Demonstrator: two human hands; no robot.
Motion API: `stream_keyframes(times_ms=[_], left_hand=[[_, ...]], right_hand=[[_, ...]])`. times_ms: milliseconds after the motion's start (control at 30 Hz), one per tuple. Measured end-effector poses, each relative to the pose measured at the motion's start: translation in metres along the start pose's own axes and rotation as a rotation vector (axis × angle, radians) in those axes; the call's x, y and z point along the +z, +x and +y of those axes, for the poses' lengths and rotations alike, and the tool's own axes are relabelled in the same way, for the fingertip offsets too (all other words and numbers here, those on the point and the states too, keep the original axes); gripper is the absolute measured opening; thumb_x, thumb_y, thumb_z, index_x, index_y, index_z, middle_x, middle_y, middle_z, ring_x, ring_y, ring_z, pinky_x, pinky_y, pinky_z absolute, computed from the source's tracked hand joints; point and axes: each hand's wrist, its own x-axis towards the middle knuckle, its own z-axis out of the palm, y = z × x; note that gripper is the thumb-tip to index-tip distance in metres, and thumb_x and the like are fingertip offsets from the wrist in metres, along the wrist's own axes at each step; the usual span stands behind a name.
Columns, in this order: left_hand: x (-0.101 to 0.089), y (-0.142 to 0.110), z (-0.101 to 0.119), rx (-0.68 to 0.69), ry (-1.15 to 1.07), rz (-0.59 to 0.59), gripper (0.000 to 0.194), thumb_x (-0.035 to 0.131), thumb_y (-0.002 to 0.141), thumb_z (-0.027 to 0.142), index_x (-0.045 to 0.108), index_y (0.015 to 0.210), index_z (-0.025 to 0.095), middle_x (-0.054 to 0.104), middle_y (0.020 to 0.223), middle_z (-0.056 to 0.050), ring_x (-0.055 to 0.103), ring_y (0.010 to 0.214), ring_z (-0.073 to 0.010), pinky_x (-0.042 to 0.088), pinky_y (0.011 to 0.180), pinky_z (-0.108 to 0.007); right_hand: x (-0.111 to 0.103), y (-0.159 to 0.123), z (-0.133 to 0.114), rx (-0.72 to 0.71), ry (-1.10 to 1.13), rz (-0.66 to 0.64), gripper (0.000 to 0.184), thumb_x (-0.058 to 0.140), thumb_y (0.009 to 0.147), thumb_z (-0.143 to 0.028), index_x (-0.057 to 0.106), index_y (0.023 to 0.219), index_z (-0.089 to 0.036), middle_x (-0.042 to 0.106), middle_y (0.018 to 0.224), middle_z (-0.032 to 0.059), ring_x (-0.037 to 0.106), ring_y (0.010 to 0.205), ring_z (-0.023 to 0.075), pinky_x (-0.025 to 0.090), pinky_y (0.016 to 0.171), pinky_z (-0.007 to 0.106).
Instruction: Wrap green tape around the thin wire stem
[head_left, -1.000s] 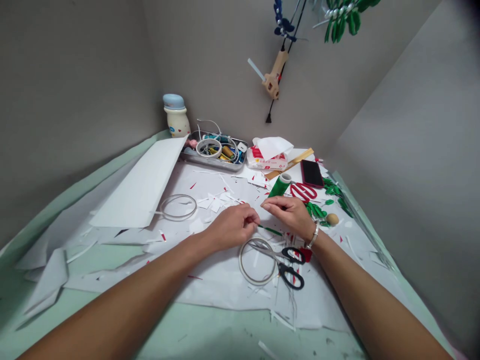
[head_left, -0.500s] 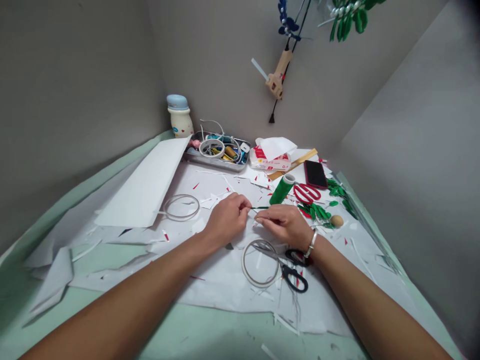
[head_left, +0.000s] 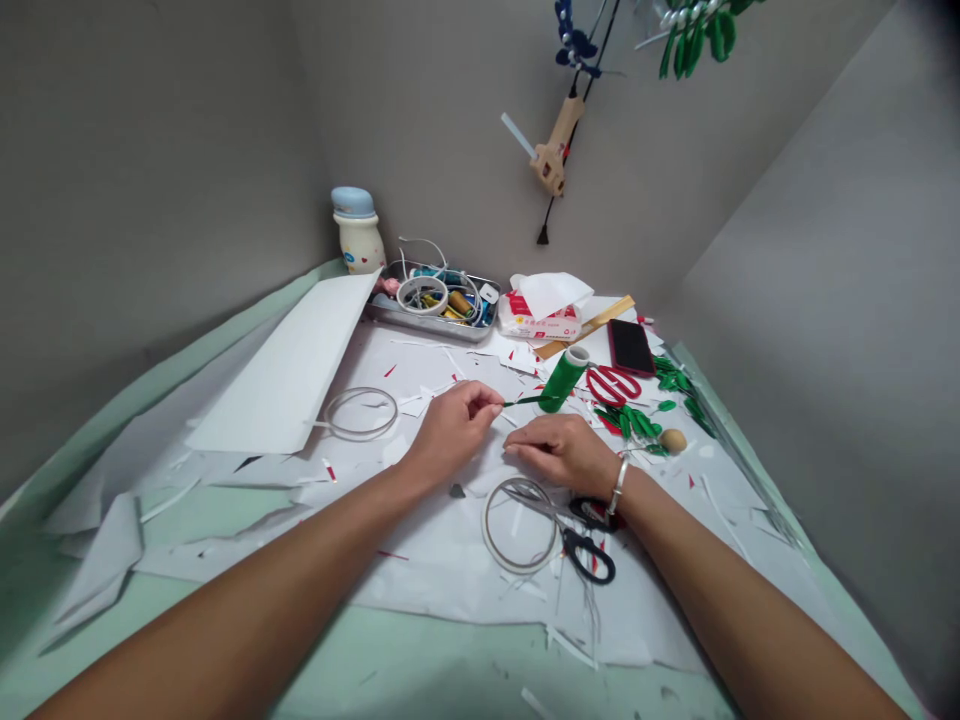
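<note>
My left hand point(head_left: 457, 428) is closed in a pinch on a thin green stem point(head_left: 525, 400), which points right, toward the green thread spool point(head_left: 559, 386). Just below the stem is my right hand point(head_left: 568, 452), thumb and fingers pressed together. Whatever its fingertips hold, if anything, is too fine to name. Under my right wrist lie black-handled scissors point(head_left: 589, 556), their blades across a pale ring-shaped roll point(head_left: 487, 533). Green leaf-shaped pieces point(head_left: 637, 424) sit to the right of the spool, beside a small tan ball point(head_left: 673, 440).
Red-handled scissors point(head_left: 611, 385), a phone point(head_left: 631, 347) and a tissue pack point(head_left: 541, 318) lie behind. A metal tray point(head_left: 435, 322) of supplies and a jar point(head_left: 360, 240) stand at the back. White card point(head_left: 281, 370) lies left; a glue gun point(head_left: 553, 160) hangs above.
My left hand has risen slightly, bringing the green stem up beside the spool. My right hand moved down and in close to the left, then a little away from the stem.
</note>
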Motion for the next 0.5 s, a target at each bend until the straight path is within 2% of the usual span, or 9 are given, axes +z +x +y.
stream_keyframes(times_ms=[67,133,200,300,400,500], left_hand=[[0.000,0.000,-0.004,0.042,0.154,0.039,0.013,0.051,0.080,0.023,0.063,0.083,0.018,0.063,0.082,-0.003,0.056,0.074,-0.0155,0.043,0.067,-0.027],[0.001,-0.001,-0.005,0.092,0.273,0.012,0.013,0.050,0.080,0.019,0.063,0.081,0.018,0.062,0.083,-0.003,0.056,0.077,-0.0167,0.042,0.070,-0.029],[0.002,-0.004,-0.004,0.153,0.301,-0.076,0.015,0.049,0.078,0.016,0.063,0.081,0.018,0.062,0.083,-0.003,0.056,0.077,-0.0167,0.042,0.071,-0.029],[0.004,-0.007,0.003,0.238,0.172,-0.244,0.014,0.051,0.077,0.015,0.064,0.080,0.018,0.061,0.081,-0.002,0.055,0.075,-0.0146,0.042,0.072,-0.027],[0.003,-0.007,0.008,0.157,-0.044,-0.275,0.012,0.052,0.079,0.022,0.063,0.081,0.017,0.061,0.076,0.000,0.053,0.068,-0.0121,0.042,0.066,-0.024],[0.001,-0.004,0.007,0.021,-0.197,-0.169,0.016,0.052,0.080,0.028,0.061,0.085,0.016,0.062,0.074,0.000,0.053,0.063,-0.0117,0.042,0.061,-0.025]], right_hand=[[-0.002,0.000,-0.005,-0.056,-0.082,0.022,0.022,0.052,0.087,-0.030,0.073,0.088,-0.023,0.072,0.077,0.0036,0.062,0.071,0.0153,0.044,0.068,0.025],[-0.005,-0.001,-0.005,-0.070,-0.124,0.121,0.021,0.053,0.088,-0.030,0.073,0.088,-0.022,0.071,0.074,0.0039,0.061,0.068,0.0145,0.043,0.066,0.025],[-0.008,-0.001,0.001,-0.057,-0.099,0.234,0.020,0.054,0.088,-0.029,0.073,0.088,-0.021,0.070,0.074,0.0035,0.060,0.066,0.0136,0.044,0.065,0.024],[-0.010,-0.001,0.014,0.014,0.023,0.325,0.020,0.055,0.087,-0.030,0.072,0.086,-0.020,0.071,0.077,0.0030,0.063,0.068,0.0136,0.046,0.065,0.024],[-0.005,-0.001,0.022,0.086,0.101,0.262,0.021,0.054,0.087,-0.030,0.072,0.085,-0.019,0.072,0.081,0.0027,0.065,0.071,0.0150,0.047,0.065,0.023],[0.001,0.000,0.018,0.070,0.076,0.134,0.018,0.055,0.087,-0.028,0.072,0.088,-0.021,0.073,0.085,0.0019,0.066,0.073,0.0148,0.047,0.065,0.023]])
